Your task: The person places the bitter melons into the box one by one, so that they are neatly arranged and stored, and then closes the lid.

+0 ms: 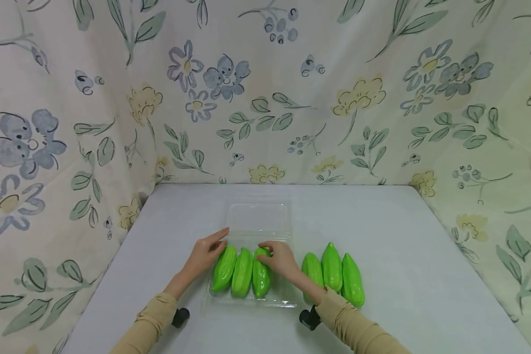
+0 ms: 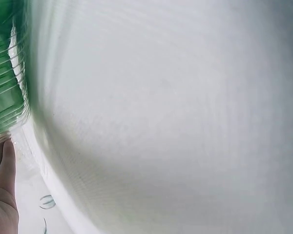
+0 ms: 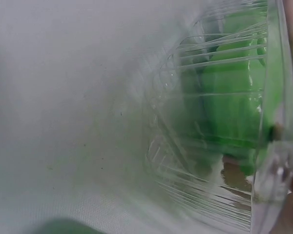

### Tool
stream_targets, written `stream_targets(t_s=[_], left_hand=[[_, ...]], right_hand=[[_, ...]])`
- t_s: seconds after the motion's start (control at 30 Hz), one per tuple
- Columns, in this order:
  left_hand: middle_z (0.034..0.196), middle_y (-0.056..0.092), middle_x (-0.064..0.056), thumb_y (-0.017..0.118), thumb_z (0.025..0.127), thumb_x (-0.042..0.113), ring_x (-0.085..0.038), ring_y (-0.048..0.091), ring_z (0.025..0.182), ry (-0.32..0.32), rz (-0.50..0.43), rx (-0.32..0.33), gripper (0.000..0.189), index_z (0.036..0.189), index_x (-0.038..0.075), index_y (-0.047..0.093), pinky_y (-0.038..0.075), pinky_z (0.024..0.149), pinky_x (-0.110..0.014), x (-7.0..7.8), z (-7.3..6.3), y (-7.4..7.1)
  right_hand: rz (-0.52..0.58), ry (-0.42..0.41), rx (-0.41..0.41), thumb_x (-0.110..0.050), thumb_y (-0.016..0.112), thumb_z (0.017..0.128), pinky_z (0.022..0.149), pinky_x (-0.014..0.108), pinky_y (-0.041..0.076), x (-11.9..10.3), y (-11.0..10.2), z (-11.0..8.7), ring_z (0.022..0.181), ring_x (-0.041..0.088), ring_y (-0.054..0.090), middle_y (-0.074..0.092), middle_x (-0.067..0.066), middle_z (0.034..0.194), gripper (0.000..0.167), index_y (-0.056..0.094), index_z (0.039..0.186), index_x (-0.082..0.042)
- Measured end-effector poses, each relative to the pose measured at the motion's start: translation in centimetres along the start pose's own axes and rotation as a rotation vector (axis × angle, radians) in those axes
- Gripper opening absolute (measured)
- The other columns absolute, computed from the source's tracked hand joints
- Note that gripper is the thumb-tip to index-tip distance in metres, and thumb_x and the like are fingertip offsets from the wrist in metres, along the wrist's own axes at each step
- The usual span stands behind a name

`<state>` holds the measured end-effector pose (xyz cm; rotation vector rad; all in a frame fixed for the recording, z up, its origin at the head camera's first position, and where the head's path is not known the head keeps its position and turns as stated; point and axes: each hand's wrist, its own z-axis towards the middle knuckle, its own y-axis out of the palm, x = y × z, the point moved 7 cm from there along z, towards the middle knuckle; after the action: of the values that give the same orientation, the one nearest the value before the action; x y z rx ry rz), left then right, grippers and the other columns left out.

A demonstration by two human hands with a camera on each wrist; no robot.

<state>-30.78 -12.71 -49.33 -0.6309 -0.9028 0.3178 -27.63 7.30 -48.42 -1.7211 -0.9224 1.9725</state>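
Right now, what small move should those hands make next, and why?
Probably the right hand should let go of the green vegetable it holds: that one already lies beside two others in the clear box, while three more lie on the table.

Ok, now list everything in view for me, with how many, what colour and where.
Table: one, white, beneath the items
Container: one, clear, centre front of the table
Lid: one, clear, laid open behind the container
Packed vegetables: three, green, side by side in the container
Loose vegetables: three, green, right of the container
Floral cloth: count unclear, pale, behind and beside the table
Devices: two, black, near the wrists
Sleeves: two, beige, on the forearms
Left hand: one, beside the leftmost packed vegetable
Right hand: one, at the rightmost packed vegetable
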Motion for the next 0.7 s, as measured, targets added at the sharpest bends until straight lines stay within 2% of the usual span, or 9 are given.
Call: stream_targets(t_s=[0.53,0.7], left_hand=[[0.130,0.059,-0.016,0.060,0.091,0.003,-0.028,0.060,0.115,0.009,0.012,0.004,0.037,0.128,-0.002,0.057,0.057,0.083,-0.038,0.22,0.22,-0.09],[0.130,0.059,-0.016,0.060,0.091,0.004,-0.029,0.060,0.115,-0.006,0.022,0.003,0.037,0.128,-0.001,0.057,0.057,0.084,-0.038,0.07,0.04,-0.03]], right_hand=[[-0.018,-0.019,0.012,-0.017,0.071,0.085,0.070,0.033,0.056,-0.33,-0.34,-0.20,0.093,0.032,0.067,0.069,0.017,0.111,0.034,0.067,0.113,0.001],[-0.025,-0.012,0.009,-0.017,0.070,0.085,0.063,0.024,0.052,-0.41,-0.23,-0.32,0.090,0.028,0.066,0.069,0.016,0.109,0.034,0.066,0.114,0.000]])
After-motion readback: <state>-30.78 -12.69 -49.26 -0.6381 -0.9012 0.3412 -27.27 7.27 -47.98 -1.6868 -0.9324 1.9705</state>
